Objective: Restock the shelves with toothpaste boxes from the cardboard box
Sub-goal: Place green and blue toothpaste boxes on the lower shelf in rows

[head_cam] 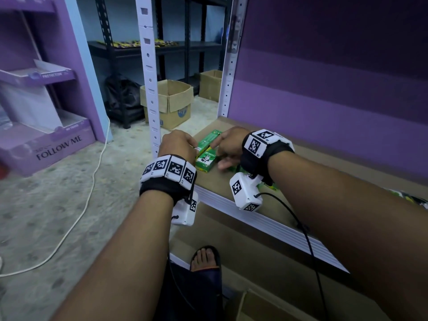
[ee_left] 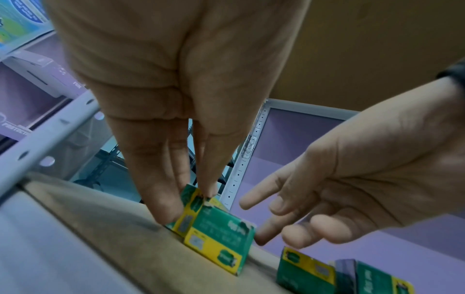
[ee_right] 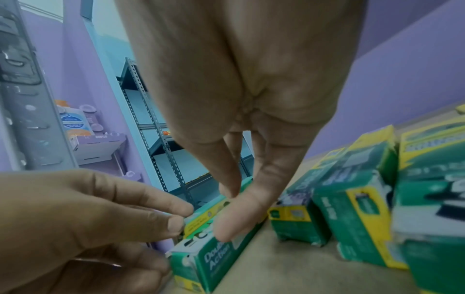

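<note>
Left hand [head_cam: 177,144]: pinching the near end of the upper toothpaste box [head_cam: 208,141] between fingertips [ee_left: 171,214] and thumb, a closed grip on that box; probably steadying the end so the stack lines up.
Right hand [head_cam: 228,145]: relaxed and spread, forefinger resting flat along the top box, holding nothing; looks like nudging it square.
Stacked pair: two green and yellow boxes, one atop the other, lying flat at frame centre on the brown shelf [head_cam: 231,181], long sides running away toward the back.
Other boxes [ee_right: 357,218]: more of the same at the right of the right wrist view, standing or leaning beside each other, just beside the stack.
Reason for placement: judged a tidy-up of a freshly set box, aligned with its neighbours.
Edges: white shelf lip [head_cam: 254,212] close below both wrists; white slotted post [head_cam: 151,89] just left of the left hand, limiting any slide that way.
Open room: bare shelf toward the purple back wall [head_cam: 324,89] and further along to the right.
Supply: edge of a cardboard box [head_cam: 254,304] at the bottom of the frame; contents not visible.
</note>
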The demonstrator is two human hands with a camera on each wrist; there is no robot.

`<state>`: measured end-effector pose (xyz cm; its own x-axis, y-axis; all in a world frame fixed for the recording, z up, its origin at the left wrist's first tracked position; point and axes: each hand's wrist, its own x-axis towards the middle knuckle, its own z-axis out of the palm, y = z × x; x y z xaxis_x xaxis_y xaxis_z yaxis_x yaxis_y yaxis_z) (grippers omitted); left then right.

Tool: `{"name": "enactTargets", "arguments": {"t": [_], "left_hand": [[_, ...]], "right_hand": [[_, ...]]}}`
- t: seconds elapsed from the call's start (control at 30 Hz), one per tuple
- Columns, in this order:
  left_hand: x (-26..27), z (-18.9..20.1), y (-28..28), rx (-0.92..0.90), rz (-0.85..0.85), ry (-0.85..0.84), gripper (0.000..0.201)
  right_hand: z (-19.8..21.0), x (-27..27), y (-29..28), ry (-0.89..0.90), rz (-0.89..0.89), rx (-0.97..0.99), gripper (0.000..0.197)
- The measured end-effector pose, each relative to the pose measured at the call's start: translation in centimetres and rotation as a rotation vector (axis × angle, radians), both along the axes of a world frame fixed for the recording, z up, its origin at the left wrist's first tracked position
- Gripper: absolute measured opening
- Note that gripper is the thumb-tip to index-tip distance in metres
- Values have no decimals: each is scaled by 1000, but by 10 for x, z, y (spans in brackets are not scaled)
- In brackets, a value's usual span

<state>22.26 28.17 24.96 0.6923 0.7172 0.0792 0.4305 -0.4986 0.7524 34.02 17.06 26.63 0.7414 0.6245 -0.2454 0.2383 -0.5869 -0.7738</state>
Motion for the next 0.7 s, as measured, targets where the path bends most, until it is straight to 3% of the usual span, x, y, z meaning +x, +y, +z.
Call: {"name": "enactTargets", "arguments": {"t": [0.27, 0.4, 0.7], "left_hand": [[5, 11, -14, 143, -32, -6, 9], [16, 16, -33, 148, -142, -23, 10], [56, 8, -75, 188, -399, 45, 20]], "right_hand": [[26, 2, -40, -79, -122, -23, 19], [34, 6, -71, -67, -218, -11, 19], [36, 16, -128, -168, -223, -164, 21]]}}
